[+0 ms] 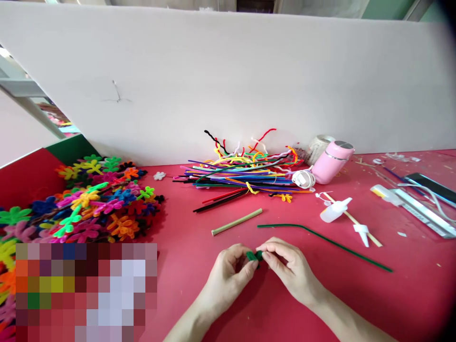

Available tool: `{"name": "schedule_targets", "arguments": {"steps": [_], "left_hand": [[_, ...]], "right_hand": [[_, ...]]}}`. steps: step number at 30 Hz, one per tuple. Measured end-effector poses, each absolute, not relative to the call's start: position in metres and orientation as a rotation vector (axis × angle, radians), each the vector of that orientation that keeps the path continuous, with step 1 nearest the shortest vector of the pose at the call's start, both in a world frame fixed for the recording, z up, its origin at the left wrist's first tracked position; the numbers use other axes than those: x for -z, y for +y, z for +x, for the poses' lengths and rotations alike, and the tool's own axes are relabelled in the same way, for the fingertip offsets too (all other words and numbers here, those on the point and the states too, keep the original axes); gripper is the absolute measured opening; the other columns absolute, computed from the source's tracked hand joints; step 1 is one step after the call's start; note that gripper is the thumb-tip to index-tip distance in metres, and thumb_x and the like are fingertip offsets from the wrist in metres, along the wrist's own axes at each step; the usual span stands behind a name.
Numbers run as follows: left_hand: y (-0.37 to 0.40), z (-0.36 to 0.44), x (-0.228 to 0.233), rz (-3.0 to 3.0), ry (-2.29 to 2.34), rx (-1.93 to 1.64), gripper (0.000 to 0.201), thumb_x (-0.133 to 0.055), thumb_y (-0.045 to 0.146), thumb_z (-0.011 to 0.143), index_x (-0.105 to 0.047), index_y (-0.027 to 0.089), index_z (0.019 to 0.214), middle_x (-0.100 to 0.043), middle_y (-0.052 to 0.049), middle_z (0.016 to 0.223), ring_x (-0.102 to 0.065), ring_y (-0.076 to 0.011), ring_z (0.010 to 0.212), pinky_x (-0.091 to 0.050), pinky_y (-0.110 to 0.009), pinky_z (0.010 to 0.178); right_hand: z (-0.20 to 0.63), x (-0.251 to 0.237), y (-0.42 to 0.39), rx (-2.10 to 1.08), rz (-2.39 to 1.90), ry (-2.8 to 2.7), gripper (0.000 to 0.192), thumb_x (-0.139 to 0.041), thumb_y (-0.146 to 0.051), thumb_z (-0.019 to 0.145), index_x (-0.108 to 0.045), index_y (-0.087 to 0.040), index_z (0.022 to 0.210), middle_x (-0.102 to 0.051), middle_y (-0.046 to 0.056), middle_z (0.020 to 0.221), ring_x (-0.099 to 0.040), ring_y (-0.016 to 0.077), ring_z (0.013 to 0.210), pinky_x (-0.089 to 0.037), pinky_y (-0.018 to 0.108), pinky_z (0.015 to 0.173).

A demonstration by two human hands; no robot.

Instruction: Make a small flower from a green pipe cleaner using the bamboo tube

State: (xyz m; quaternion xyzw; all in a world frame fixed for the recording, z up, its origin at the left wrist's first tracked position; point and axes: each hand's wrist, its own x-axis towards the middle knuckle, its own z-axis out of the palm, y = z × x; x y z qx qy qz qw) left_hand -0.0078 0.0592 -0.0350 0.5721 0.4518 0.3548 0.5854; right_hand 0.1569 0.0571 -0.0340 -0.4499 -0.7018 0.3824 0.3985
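My left hand [231, 268] and my right hand [287, 266] meet low over the red table [192, 285], pinching a small folded piece of green pipe cleaner [254, 255] between their fingertips. Just beyond my right hand lies a long dark green pipe cleaner [327, 241], bent near its left end. A short pale stick [237, 222] rests on the table ahead of my left hand. Further back is a loose pile of coloured pipe cleaners [242, 173].
A heap of coloured pipe-cleaner flowers [96, 199] fills the left side. A pink bottle [333, 161] lies at the back right beside a white cap [303, 179]. A glue nozzle on a wooden stick [337, 211], a ruler-like bar [420, 211] and a phone [432, 186] lie right. A white board [228, 80] walls the back.
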Motion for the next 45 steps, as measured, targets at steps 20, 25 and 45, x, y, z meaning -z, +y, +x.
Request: {"name": "schedule_targets", "arguments": {"steps": [20, 25, 45], "left_hand": [[0.053, -0.004, 0.024, 0.800, 0.793, -0.842, 0.023, -0.069, 0.031, 0.061, -0.055, 0.012, 0.061, -0.050, 0.001, 0.053, -0.041, -0.0060, 0.044, -0.030, -0.020, 0.045], [0.052, -0.011, 0.023, 0.743, 0.744, -0.828, 0.020, -0.070, 0.026, 0.061, -0.057, 0.010, 0.061, -0.053, 0.000, 0.053, -0.043, -0.0053, 0.044, -0.029, -0.018, 0.044], [0.052, -0.026, 0.036, 0.852, 0.665, -0.583, 0.025, -0.071, 0.031, 0.061, -0.060, 0.009, 0.067, -0.056, 0.000, 0.053, -0.040, -0.0034, 0.039, -0.025, -0.018, 0.039]], "right_hand": [[0.162, 0.029, 0.054, -0.789, -1.000, -2.014, 0.009, -0.043, -0.019, 0.085, -0.050, -0.025, 0.087, -0.056, 0.004, 0.084, -0.057, 0.0182, 0.080, -0.046, 0.024, 0.067], [0.158, 0.018, 0.055, -0.953, -1.018, -2.119, 0.010, -0.036, -0.022, 0.089, -0.045, -0.023, 0.086, -0.052, 0.001, 0.079, -0.055, 0.0146, 0.074, -0.045, 0.023, 0.067], [0.146, 0.043, 0.037, -1.176, -1.009, -1.965, 0.017, -0.030, -0.023, 0.091, -0.040, -0.022, 0.077, -0.040, -0.002, 0.070, -0.045, 0.0117, 0.062, -0.040, 0.020, 0.058]]}}
